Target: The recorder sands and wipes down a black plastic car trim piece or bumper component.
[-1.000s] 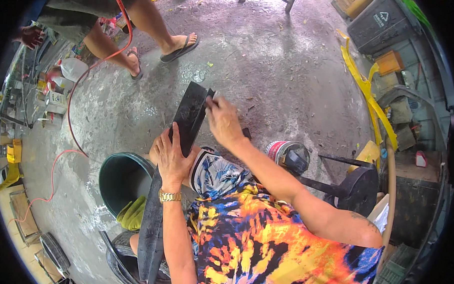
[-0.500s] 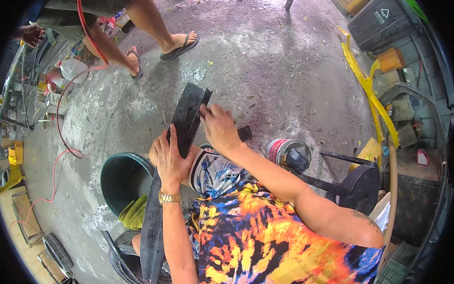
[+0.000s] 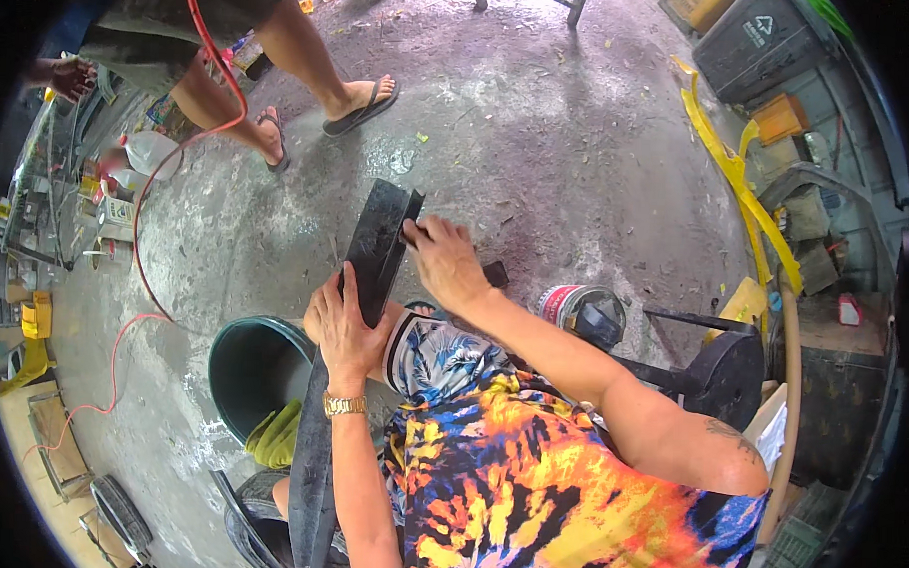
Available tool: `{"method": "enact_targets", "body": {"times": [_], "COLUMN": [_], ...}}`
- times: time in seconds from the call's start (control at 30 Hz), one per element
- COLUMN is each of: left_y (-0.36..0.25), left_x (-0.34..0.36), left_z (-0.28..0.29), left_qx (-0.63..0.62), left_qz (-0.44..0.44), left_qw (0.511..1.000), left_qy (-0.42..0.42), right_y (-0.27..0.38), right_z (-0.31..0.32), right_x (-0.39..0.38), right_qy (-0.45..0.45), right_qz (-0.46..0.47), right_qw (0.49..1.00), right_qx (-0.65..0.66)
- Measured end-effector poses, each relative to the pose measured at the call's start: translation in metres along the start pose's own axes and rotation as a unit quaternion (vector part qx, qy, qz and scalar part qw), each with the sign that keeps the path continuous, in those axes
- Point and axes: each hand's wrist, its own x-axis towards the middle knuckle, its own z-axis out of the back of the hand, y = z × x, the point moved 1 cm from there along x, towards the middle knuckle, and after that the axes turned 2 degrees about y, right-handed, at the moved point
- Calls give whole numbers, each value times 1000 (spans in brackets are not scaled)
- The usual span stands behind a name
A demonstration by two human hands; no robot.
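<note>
The panel (image 3: 378,231), black and ridged, was held aslant in front of the knee, its far end pointed away from the body over the floor (image 3: 559,167). It was gripped near its near end by the left hand (image 3: 345,315), the thumb laid on the flat face and the fingers at the left edge. The fingers of the right hand (image 3: 450,264) were bent at the ridge along the right edge; whether a small thing was pinched in that grip could not be told. Whether the dark length (image 3: 313,459) beside the left forearm belonged to the same piece could not be told either.

For even work along the ridge, it was judged, the panel should be braced firmly by the left grip, the right fingertips pressed lightly and evenly, and sharp corners minded.

The floor was grey, scuffed concrete, littered with scraps and seemingly damp in patches. A green bucket (image 3: 233,376) with a cloth (image 3: 274,436) over its near rim was set to the left, a can (image 3: 559,303) to the right. A red hose (image 3: 139,243) was strung across the left side, where a co-worker's foot (image 3: 366,103) was seen beyond. Yellow strips (image 3: 733,179) and a grey bin (image 3: 763,54) were ranged along the right side.
</note>
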Motion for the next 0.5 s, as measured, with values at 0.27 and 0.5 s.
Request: {"method": "enact_targets", "body": {"times": [0.27, 0.5], "left_y": [6, 5], "left_x": [-2, -5], "left_z": [-10, -8], "left_qx": [-5, -4], "left_qz": [-5, -6], "left_qw": [1000, 1000], "left_qy": [-21, -21], "right_y": [-11, 3], "right_z": [-2, -4], "right_x": [11, -1], "right_qy": [-25, -19], "right_qz": [9, 22], "right_qw": [1000, 999], "right_qx": [-9, 28]}}
